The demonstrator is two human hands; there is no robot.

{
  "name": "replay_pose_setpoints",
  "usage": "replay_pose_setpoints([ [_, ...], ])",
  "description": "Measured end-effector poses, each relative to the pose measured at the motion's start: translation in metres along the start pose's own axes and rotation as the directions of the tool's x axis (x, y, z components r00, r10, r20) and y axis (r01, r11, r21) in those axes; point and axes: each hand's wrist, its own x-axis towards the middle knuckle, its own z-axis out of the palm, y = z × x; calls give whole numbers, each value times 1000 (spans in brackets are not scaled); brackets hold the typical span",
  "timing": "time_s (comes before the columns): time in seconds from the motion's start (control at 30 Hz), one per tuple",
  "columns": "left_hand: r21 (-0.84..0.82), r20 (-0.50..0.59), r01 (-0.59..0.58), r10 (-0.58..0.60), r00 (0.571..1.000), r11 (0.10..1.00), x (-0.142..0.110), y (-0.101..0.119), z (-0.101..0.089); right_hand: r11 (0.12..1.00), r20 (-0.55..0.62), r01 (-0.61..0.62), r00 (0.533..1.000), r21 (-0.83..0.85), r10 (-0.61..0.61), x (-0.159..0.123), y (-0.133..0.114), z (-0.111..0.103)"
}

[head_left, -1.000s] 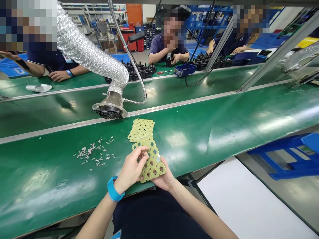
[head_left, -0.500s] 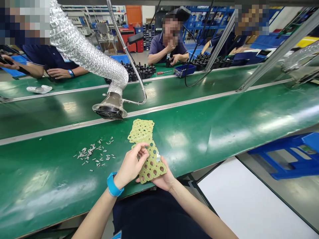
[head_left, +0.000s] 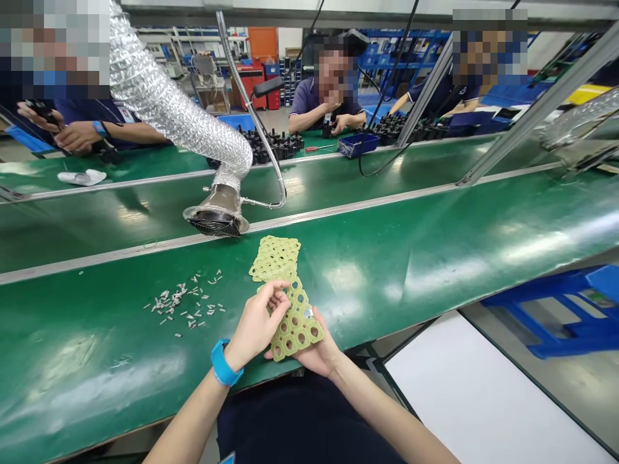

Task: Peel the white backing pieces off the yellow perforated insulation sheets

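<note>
My right hand [head_left: 320,351] cups a yellow-green sheet full of round holes [head_left: 296,323] from below, at the near edge of the green bench. Over the sheet's upper left part my left hand [head_left: 256,324], with a blue wristband, curls its fingers and pinches at it; anything small between the fingertips is too tiny to make out. Just beyond, a stack of similar perforated sheets [head_left: 275,257] lies flat on the bench. A scatter of small pale metal bits [head_left: 181,303] lies to the left of my hands.
A silver flexible duct ends in a round fan hood [head_left: 215,219] hanging just above the bench behind the stack. Across the belts, three other people sit with black parts [head_left: 275,143], a blue bin [head_left: 358,143] and a red-handled screwdriver. A blue stool [head_left: 565,308] stands at my right.
My head has tipped down slightly, so everything sits a little lower in view. My left fingers have curled tighter on the sheet. The person at far left has lifted both hands.
</note>
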Motion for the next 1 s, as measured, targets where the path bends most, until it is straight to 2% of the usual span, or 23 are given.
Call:
replay_pose_setpoints([
  [0.37, -8, -7, -8, 8, 1000, 1000, 1, -1, 0, 1000, 49, 14, 999, -13, -13, 2, 3, 1],
  [0.67, 25, -86, 0, 2, 996, 1000, -3, 0, 9, 1000, 16, 4, 1000, -12, -4, 0, 1, 1],
  [0.8, 125, -145, -42, 60, 988, 991, -8, 2, 15, 1000, -2, 1, 1000, -24, -1, -1, 1, 1],
  [1.0, 333, -189, -152, 223, 956, 931, -17, 3, 22, 998, -7, 30, 1000, -46, -31, 1, 3, 1],
])
